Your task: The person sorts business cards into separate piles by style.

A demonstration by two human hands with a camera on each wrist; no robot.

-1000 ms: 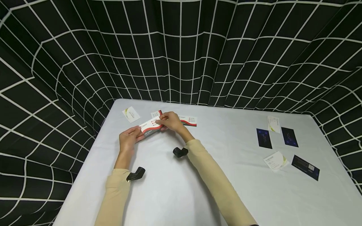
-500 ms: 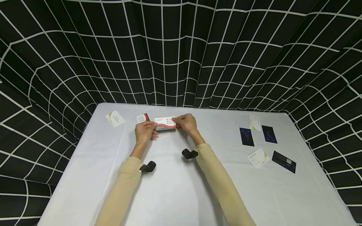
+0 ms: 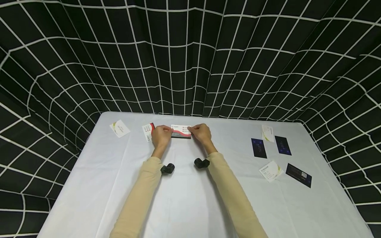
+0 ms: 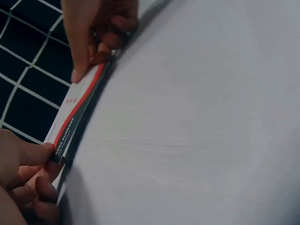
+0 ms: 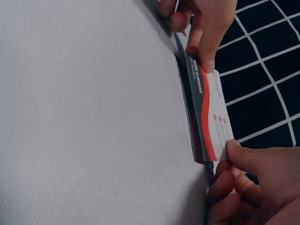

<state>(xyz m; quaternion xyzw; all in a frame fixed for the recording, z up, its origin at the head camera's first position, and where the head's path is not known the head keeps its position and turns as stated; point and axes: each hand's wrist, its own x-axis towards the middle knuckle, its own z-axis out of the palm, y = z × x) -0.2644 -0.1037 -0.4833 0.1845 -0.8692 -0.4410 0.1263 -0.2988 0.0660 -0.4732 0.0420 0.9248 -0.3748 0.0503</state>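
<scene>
A business card [image 3: 181, 131], white on top with a red wave over a dark grey band, lies between both hands near the table's far edge. My left hand [image 3: 161, 135] pinches its left end and my right hand [image 3: 202, 133] pinches the right end. "NAME SURNAME" shows on the grey band of the business card [image 4: 75, 110] in the left wrist view. In the right wrist view a dark-edged card [image 5: 195, 140] shows just under the held one, mostly covered. A white card with a red and black edge [image 3: 148, 131] lies left, partly behind the left hand.
A white and green card [image 3: 120, 128] lies at the far left of the white table [image 3: 184, 198]. To the right are two dark blue cards [image 3: 259, 148] [image 3: 282, 145], two white and green ones [image 3: 267, 133] [image 3: 271, 171], and a black card [image 3: 299, 175]. A black gridded curtain [image 3: 184, 66] stands behind.
Both hands have carried the business card rightward, over where a similar card lay, and turned it from slanted to level. The head view has shifted too.
</scene>
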